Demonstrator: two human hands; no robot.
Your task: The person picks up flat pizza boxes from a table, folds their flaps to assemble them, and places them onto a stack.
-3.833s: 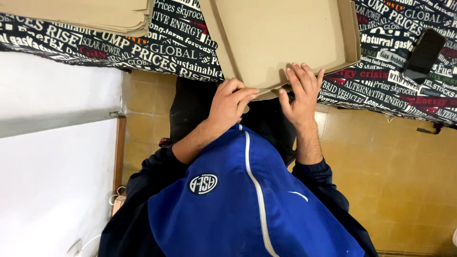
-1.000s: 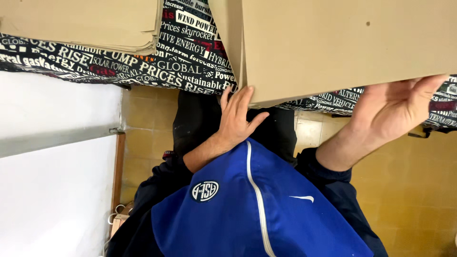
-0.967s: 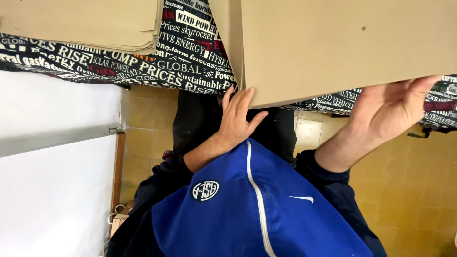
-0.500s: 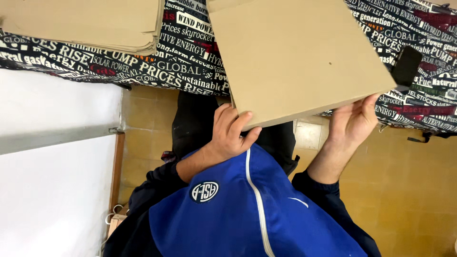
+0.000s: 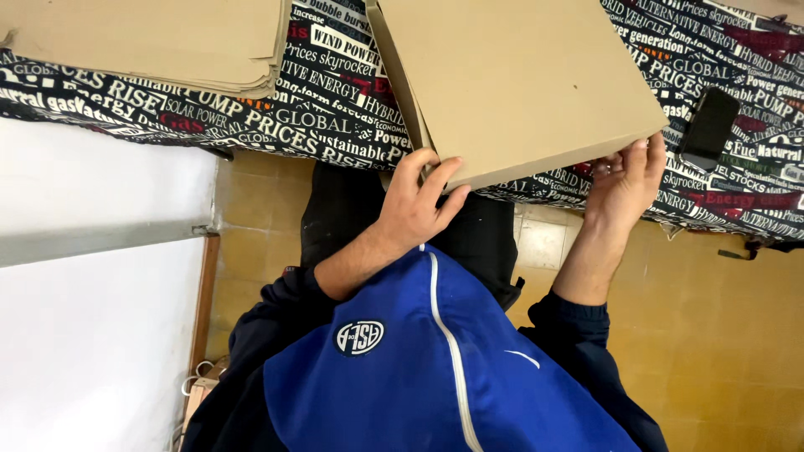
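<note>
A flat tan cardboard box [image 5: 519,84] lies tilted on a table covered with a black cloth printed with words [image 5: 335,125]. My left hand [image 5: 414,209] grips the box's near left corner, thumb on top and fingers along the edge. My right hand [image 5: 624,180] holds the near right corner from below, with the fingers curled up onto the edge. Both sleeves are dark blue, and my blue jacket [image 5: 435,368] fills the bottom of the view.
A stack of flat tan cardboard sheets [image 5: 151,42] rests on the cloth at the far left. A black phone [image 5: 710,125] lies on the cloth right of the box. A white panel [image 5: 92,293] stands at the left, with a tan tiled floor [image 5: 720,335] below.
The box has turned and shifted left, so more of its top shows. My right hand has come in from the far right to the box's near right corner. The left hand stays at its corner.
</note>
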